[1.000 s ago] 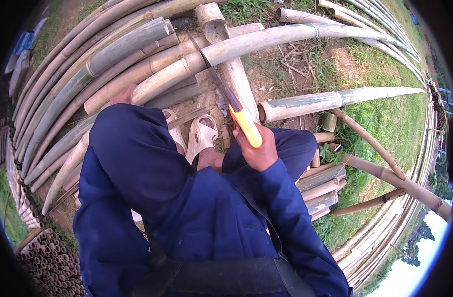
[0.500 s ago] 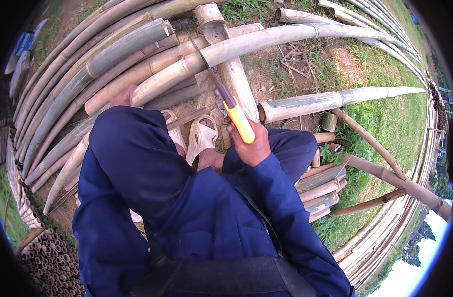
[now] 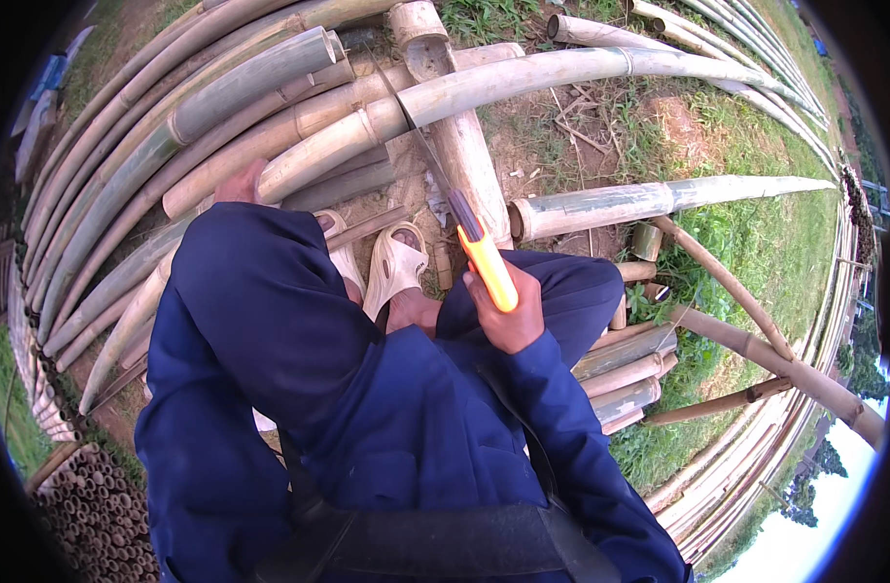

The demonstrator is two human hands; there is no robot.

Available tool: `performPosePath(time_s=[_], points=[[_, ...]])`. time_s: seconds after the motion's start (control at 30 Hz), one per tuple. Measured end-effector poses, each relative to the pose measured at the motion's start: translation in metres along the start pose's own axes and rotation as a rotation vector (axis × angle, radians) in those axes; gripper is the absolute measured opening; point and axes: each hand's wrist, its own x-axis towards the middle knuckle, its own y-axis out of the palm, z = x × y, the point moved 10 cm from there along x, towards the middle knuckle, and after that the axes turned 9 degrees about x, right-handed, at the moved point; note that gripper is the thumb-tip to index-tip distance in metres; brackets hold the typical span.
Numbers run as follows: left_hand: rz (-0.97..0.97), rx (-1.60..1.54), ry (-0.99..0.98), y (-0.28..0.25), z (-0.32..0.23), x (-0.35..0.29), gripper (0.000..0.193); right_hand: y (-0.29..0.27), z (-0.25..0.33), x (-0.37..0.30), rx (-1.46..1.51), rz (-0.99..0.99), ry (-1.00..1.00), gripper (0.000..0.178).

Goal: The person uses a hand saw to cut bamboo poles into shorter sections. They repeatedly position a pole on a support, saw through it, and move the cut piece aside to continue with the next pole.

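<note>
- a single head-worn fisheye view, left of a side-by-side pair, upright and unmirrored
- it faces steeply down, the wearer's dark blue clothes (image 3: 367, 428) nearest, the right hand (image 3: 512, 316) mid-frame, the crossing bamboo pole (image 3: 542, 78) farther off
- straight lengths bow toward its round dark rim, sky (image 3: 800, 534) at lower right

Your right hand (image 3: 512, 309) sits farther toward 5 o'clock than half a second ago, the orange saw handle (image 3: 488, 264) displaced with it; a longer stretch of blade (image 3: 429, 151) shows below the bamboo pole (image 3: 523, 84).
</note>
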Motion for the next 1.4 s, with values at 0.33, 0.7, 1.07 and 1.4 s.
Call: performPosePath(time_s=[0.33, 0.7, 1.07, 1.4], points=[[-0.022, -0.069, 0.032, 0.004, 0.0, 0.008, 0.073, 0.012, -0.023, 0.02, 0.019, -0.026, 0.002, 0.016], [0.008, -0.022, 0.049, 0.005, 0.011, 0.003, 0.076, -0.026, 0.016, -0.06, -0.041, -0.02, 0.005, 0.025], [-0.069, -0.015, 0.08, 0.001, 0.011, 0.003, 0.072, -0.03, 0.01, -0.069, -0.034, -0.007, 0.031, 0.027], [0.003, -0.011, 0.016, -0.007, -0.005, 0.005, 0.075, 0.005, -0.004, 0.011, -0.021, 0.026, -0.005, 0.016]])
